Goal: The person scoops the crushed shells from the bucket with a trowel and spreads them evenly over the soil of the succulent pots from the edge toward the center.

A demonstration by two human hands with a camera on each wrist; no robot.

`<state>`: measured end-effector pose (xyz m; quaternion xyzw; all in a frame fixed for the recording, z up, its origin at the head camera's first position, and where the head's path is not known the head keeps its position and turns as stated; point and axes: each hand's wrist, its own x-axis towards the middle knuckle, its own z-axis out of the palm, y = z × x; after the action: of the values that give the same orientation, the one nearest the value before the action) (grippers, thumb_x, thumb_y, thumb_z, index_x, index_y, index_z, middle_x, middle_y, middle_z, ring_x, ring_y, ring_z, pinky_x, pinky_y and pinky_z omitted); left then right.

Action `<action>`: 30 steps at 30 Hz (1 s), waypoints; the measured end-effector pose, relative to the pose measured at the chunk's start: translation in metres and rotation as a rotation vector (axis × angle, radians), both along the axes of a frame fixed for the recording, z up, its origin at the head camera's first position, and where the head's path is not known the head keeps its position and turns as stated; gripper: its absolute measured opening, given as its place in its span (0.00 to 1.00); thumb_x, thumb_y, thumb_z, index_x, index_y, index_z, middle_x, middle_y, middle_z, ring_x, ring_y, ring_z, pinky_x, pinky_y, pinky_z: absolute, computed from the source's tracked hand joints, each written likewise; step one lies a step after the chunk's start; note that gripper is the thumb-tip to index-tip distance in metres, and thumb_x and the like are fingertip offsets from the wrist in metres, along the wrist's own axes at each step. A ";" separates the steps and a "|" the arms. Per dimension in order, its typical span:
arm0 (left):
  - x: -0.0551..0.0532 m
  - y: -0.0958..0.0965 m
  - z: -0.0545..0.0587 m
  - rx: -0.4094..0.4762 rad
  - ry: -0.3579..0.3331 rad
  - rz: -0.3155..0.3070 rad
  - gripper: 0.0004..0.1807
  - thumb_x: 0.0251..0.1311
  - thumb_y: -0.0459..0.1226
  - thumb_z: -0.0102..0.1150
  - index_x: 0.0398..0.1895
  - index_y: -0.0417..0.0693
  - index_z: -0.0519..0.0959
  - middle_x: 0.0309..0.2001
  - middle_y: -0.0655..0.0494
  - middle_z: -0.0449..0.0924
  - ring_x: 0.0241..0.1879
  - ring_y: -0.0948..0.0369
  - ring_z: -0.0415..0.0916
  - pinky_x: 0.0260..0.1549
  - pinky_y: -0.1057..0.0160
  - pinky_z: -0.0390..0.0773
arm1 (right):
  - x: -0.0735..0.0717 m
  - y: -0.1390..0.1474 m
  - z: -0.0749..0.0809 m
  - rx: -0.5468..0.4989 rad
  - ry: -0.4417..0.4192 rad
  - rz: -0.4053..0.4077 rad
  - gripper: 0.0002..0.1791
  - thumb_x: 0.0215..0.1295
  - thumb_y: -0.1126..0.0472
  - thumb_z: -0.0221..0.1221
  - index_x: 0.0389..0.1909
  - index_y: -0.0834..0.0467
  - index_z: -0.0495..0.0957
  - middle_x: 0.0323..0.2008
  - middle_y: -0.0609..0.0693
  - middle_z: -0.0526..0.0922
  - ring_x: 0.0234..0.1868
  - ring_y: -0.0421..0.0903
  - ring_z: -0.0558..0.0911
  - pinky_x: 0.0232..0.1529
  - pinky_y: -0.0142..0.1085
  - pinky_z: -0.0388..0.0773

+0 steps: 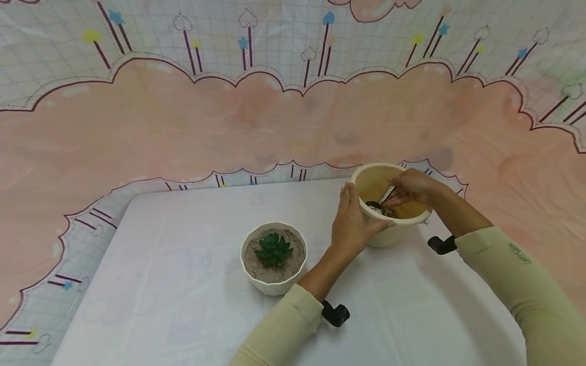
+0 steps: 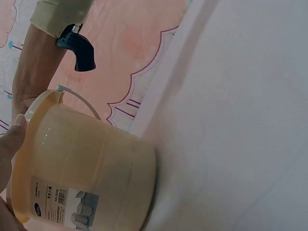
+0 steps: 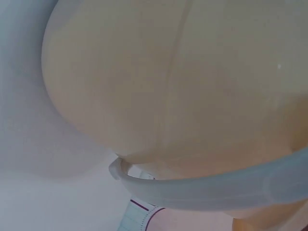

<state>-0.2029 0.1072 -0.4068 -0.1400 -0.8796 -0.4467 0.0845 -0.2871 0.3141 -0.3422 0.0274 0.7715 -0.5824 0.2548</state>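
Observation:
A cream plastic bucket (image 1: 389, 237) stands on the table, its mouth facing up toward the head camera. My left hand (image 1: 352, 226) holds its near left rim, with the thumb (image 2: 18, 127) along the outside of the rim in the left wrist view. Inside the bucket, my right hand (image 1: 414, 187) grips the silver handle of a metal spoon (image 1: 387, 193). The spoon's round bowl lies low in the bucket, by a small amount of dark, speckled loose material (image 1: 390, 212). In the right wrist view, the bucket wall (image 3: 144, 86) hides the right hand's fingers and the spoon.
Left of my left forearm sits a white faceted pot (image 1: 272, 288) with a green succulent (image 1: 273, 250) in grey-brown soil. A white cover lies over the table (image 1: 174, 284). Behind it hangs a patterned pink cloth (image 1: 256, 127). The bucket's pale handle (image 3: 207, 192) hangs at its side.

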 end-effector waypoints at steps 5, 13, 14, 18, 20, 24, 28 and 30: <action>0.002 0.001 -0.001 -0.006 -0.001 -0.003 0.71 0.51 0.59 0.81 0.85 0.39 0.46 0.83 0.42 0.50 0.81 0.50 0.50 0.66 0.49 0.74 | 0.004 0.005 0.002 -0.035 -0.016 -0.027 0.21 0.87 0.61 0.42 0.53 0.80 0.68 0.32 0.63 0.88 0.36 0.55 0.92 0.47 0.45 0.86; 0.002 0.002 -0.003 -0.021 0.019 -0.002 0.70 0.51 0.59 0.81 0.85 0.37 0.46 0.83 0.41 0.51 0.81 0.50 0.50 0.66 0.50 0.74 | 0.009 0.011 0.008 -0.098 -0.009 -0.098 0.22 0.88 0.62 0.41 0.59 0.82 0.66 0.33 0.65 0.88 0.36 0.55 0.92 0.46 0.42 0.86; 0.002 0.002 -0.003 -0.022 0.020 -0.002 0.70 0.51 0.59 0.81 0.85 0.37 0.47 0.83 0.41 0.51 0.81 0.50 0.50 0.66 0.50 0.74 | 0.009 0.011 0.008 -0.101 -0.013 -0.106 0.22 0.88 0.62 0.41 0.59 0.81 0.66 0.33 0.65 0.88 0.36 0.55 0.92 0.47 0.43 0.86; 0.002 0.003 -0.003 -0.028 0.020 -0.001 0.71 0.50 0.60 0.81 0.85 0.37 0.47 0.83 0.41 0.51 0.81 0.50 0.50 0.66 0.50 0.73 | 0.011 0.012 0.012 -0.129 -0.034 -0.159 0.20 0.88 0.62 0.40 0.56 0.78 0.69 0.32 0.64 0.88 0.36 0.56 0.92 0.47 0.44 0.86; 0.002 0.003 -0.003 -0.037 0.025 -0.002 0.71 0.50 0.60 0.81 0.85 0.37 0.47 0.83 0.41 0.51 0.81 0.50 0.49 0.67 0.50 0.73 | 0.012 0.014 0.016 -0.155 -0.042 -0.180 0.20 0.88 0.61 0.40 0.55 0.76 0.70 0.32 0.64 0.88 0.36 0.56 0.92 0.47 0.43 0.86; 0.001 0.000 -0.001 -0.055 0.041 0.000 0.71 0.51 0.61 0.80 0.85 0.37 0.47 0.82 0.40 0.51 0.81 0.50 0.49 0.67 0.51 0.72 | 0.015 0.017 0.022 -0.231 -0.063 -0.206 0.20 0.88 0.60 0.39 0.54 0.74 0.71 0.32 0.64 0.88 0.35 0.54 0.92 0.48 0.42 0.86; 0.000 -0.001 0.000 -0.063 0.046 0.006 0.71 0.50 0.61 0.80 0.85 0.37 0.47 0.83 0.41 0.51 0.81 0.49 0.50 0.67 0.51 0.72 | 0.016 0.020 0.023 -0.303 -0.092 -0.239 0.20 0.88 0.60 0.39 0.51 0.72 0.73 0.32 0.65 0.88 0.35 0.56 0.92 0.50 0.43 0.85; 0.000 -0.001 0.000 -0.064 0.051 0.006 0.71 0.50 0.61 0.80 0.84 0.36 0.48 0.82 0.40 0.52 0.81 0.48 0.50 0.68 0.51 0.72 | 0.016 0.022 0.024 -0.331 -0.112 -0.256 0.21 0.88 0.60 0.39 0.47 0.71 0.76 0.32 0.65 0.88 0.35 0.56 0.92 0.50 0.43 0.84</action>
<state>-0.2028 0.1059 -0.4070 -0.1512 -0.8915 -0.4143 0.1037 -0.2715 0.3363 -0.3187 0.1154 0.6402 -0.7263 0.2221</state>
